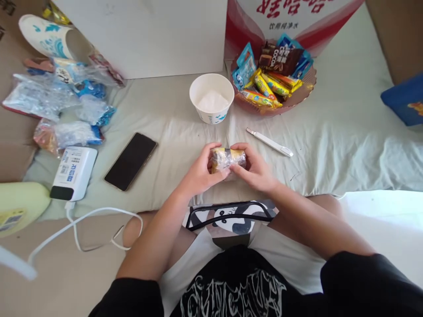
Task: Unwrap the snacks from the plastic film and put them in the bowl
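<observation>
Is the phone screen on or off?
Off. The phone lies flat on the cloth, left of the hands, and its screen is all dark, with no picture or light on it.

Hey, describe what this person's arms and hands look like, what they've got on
Both hands are bare: no gloves, rings or watch visible on the left hand or the right hand. The forearms are uncovered too. Black sleeves begin near the elbows at the bottom of the picture, plain where they show. No cables or markings on either arm.

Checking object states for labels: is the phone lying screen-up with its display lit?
No. The phone lies flat on the cloth left of the hands, and its screen is dark.
</observation>
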The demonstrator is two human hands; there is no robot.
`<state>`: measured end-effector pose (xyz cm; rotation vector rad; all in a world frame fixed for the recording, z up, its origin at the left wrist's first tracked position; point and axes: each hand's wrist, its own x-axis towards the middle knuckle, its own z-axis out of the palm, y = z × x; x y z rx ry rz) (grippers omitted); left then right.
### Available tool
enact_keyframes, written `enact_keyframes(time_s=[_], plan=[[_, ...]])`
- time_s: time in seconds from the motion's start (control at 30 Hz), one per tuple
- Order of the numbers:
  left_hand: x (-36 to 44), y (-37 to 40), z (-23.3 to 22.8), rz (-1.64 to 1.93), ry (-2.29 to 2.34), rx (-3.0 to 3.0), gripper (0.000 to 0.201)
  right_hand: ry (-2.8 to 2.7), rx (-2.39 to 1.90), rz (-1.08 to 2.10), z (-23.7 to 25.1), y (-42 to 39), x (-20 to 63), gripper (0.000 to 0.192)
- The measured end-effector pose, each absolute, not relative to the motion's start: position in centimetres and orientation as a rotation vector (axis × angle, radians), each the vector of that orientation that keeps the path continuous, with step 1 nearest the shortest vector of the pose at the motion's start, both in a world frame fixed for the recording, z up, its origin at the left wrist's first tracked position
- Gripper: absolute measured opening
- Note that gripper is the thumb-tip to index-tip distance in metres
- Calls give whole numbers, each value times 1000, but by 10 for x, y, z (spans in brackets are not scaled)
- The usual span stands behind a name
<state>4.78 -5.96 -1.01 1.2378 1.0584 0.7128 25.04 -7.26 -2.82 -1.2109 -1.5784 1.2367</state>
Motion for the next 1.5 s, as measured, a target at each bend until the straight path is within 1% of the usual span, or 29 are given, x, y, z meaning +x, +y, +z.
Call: enact_keyframes(time_s=[0.03, 0.07, 0.17, 0.27, 0.33, 0.4, 0.47, 0.53, 0.63, 0.7, 0.77, 0.9, 1.0, 1.17, 1.33, 1.5], plan=[[48, -59, -9, 703, 1071, 1268, 69, -1624, -1204, 1213, -29, -73, 250, 44], [48, -58, -8, 690, 1077, 1298, 66, -1667, -1192, 1180, -30, -74, 251, 42], [48, -56, -6, 685, 1057, 1317, 50, -1758, -1144, 1052, -30, -74, 255, 40], [46, -53, -8, 794, 1072, 1217, 46, -1835, -1176, 748, -29, -70, 268, 33], [43, -51, -10, 902, 1111, 1122, 47, -1859, -1310, 464, -28, -64, 280, 27], [39, -49, -13, 1000, 1146, 1019, 49, -1862, -1501, 244, -28, -60, 294, 26], [36, -46, -14, 1094, 1163, 924, 50, -1866, -1687, 123, -31, -58, 307, 33], [35, -43, -14, 1185, 1167, 858, 51, -1876, -1835, 76, -36, -56, 317, 38], [36, -40, -15, 1266, 1170, 809, 54, -1861, -1963, 50, -42, -53, 323, 30], [37, -40, -16, 1262, 1169, 774, 56, -1841, -1926, 56, -43, -50, 319, 24], [38, -41, -17, 1236, 1169, 739, 56, -1848, -1765, 156, -40, -49, 310, 23], [37, -45, -18, 1162, 1214, 733, 54, -1985, -1287, 488, -31, -56, 283, 22], [38, -47, -16, 1112, 1244, 758, 53, -2048, -1103, 567, -29, -63, 268, 24], [41, -48, -15, 1075, 1247, 829, 57, -2015, -1213, 592, -33, -67, 262, 29], [43, -49, -18, 1108, 1223, 928, 61, -1942, -1379, 649, -31, -70, 264, 28], [43, -50, -23, 1124, 1200, 1029, 59, -1928, -1375, 627, -29, -72, 261, 26]])
